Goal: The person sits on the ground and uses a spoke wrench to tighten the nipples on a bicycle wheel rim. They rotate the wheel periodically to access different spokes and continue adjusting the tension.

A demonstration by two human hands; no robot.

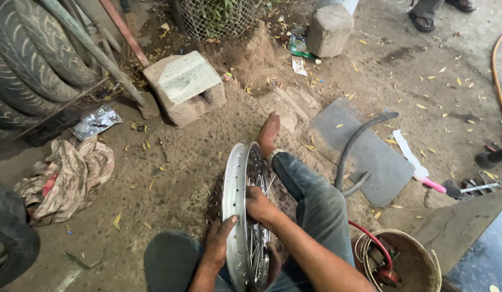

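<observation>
head view: a person sits on the dirt floor [170, 184] with a bare spoked wheel rim [235, 216] standing upright on edge between the legs, near the lower middle of the floor. the right leg in jeans stretches out past it, the bare foot [268, 132] just beyond the rim's far side.

what could go wrong: as i judge it, the rim stands only on its narrow edge, steadied by two hands. if either grip eases it could tip sideways or roll on the loose dirt, and the right hand, set in among the spokes, could be pinched. the metal bucket [418, 267] close by the right knee could be knocked if the leg shifts.

the left hand [219, 240] lies on the outer face of the rim, fingers [228, 223] spread fairly wide and flat along the shiny metal, pressing on it rather than wrapped round it. the right hand [259, 208] reaches over the rim to the spoke side, its fingers curled narrow and closed there; whether they grip a spoke or the rim's inner edge i cannot tell.

around: old tyres [29, 59] at the left edge of the floor, a crumpled rag [67, 176] beside them, a stone block [186, 86] farther off, a grey slab [364, 151] with a black hose [353, 146] lying across it to the right.
</observation>
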